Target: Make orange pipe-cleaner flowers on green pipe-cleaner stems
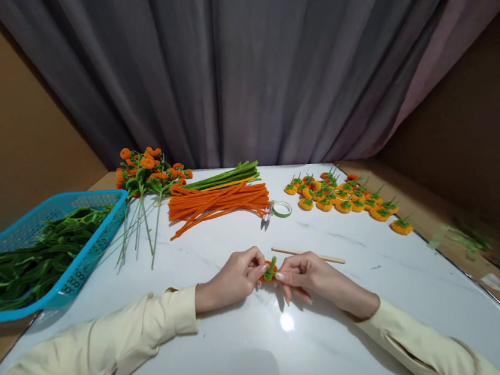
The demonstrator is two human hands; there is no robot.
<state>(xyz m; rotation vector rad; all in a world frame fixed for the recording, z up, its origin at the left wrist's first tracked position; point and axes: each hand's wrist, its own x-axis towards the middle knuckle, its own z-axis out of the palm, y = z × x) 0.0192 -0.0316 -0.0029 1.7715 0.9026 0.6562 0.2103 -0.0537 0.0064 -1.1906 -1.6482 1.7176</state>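
Between my two hands is a small orange pipe-cleaner flower (270,269) with a green piece sticking up from it. My left hand (241,276) pinches it from the left with thumb and forefinger. From the right, my right hand (305,274) grips its edge between thumb and forefinger, the other fingers hanging lower. Fingertips hide much of the flower. Just behind my right hand a thin wooden stick (330,259) lies on the white table (233,358).
Orange pipe cleaners (220,202) and green pipe cleaners (226,176) lie behind my hands, near small scissors (266,217) and a tape roll (282,209). Several flower heads (341,195) sit right. Left are stemmed orange flowers (150,163) and a blue basket (90,254) of green leaves (49,246).
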